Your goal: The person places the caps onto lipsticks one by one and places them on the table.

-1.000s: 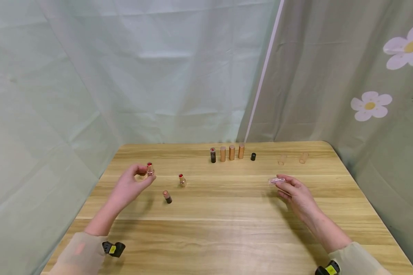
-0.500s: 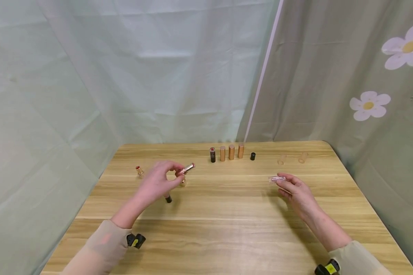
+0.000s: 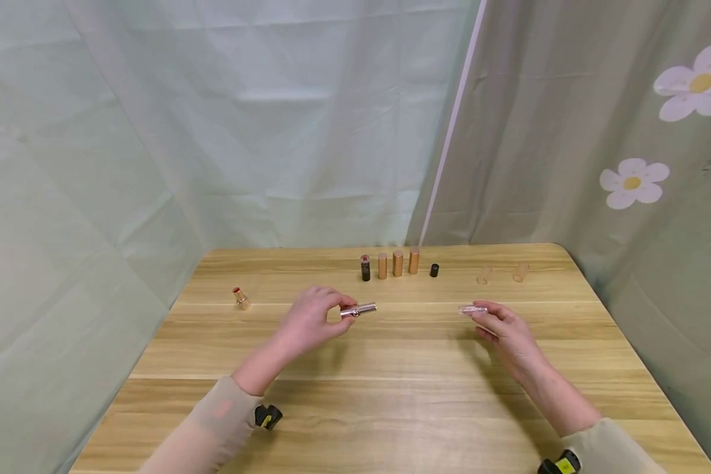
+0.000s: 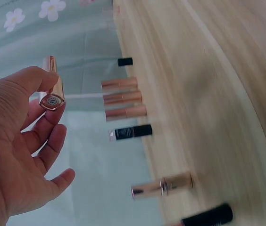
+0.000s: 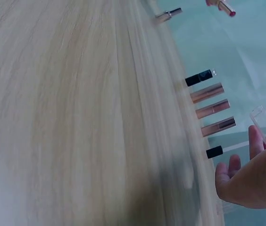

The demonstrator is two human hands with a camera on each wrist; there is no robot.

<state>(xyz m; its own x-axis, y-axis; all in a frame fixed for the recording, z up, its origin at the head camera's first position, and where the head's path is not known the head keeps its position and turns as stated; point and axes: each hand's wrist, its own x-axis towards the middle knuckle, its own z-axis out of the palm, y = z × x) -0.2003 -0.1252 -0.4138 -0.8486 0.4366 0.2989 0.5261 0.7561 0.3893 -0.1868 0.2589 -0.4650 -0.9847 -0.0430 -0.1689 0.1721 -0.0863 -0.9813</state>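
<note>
My left hand (image 3: pixel 311 320) pinches an uncapped gold lipstick (image 3: pixel 364 309) between thumb and fingers, tilted sideways above the table with its tip end toward the right. In the left wrist view the base of this lipstick (image 4: pixel 53 101) faces the camera. On the right, my right hand (image 3: pixel 508 336) holds a small clear cap (image 3: pixel 468 309) by its end, its open side pointing left. A gap separates the two held pieces. Another uncapped gold lipstick (image 3: pixel 241 299) stands at the left. Under the left hand, a gold lipstick (image 4: pixel 149 189) and a black-based one (image 4: pixel 211 216) are hidden from the head view.
Along the back of the wooden table (image 3: pixel 426 408) stand a black lipstick (image 3: pixel 365 268), three closed gold lipsticks (image 3: pixel 397 263) and a black cap (image 3: pixel 434 270). Two clear caps (image 3: pixel 484 275) are at the back right. Curtains (image 3: pixel 308 131) hang behind the table.
My left hand has moved right from the far left, carrying the gold lipstick and tipping it from upright to nearly level. The right hand has barely moved.
</note>
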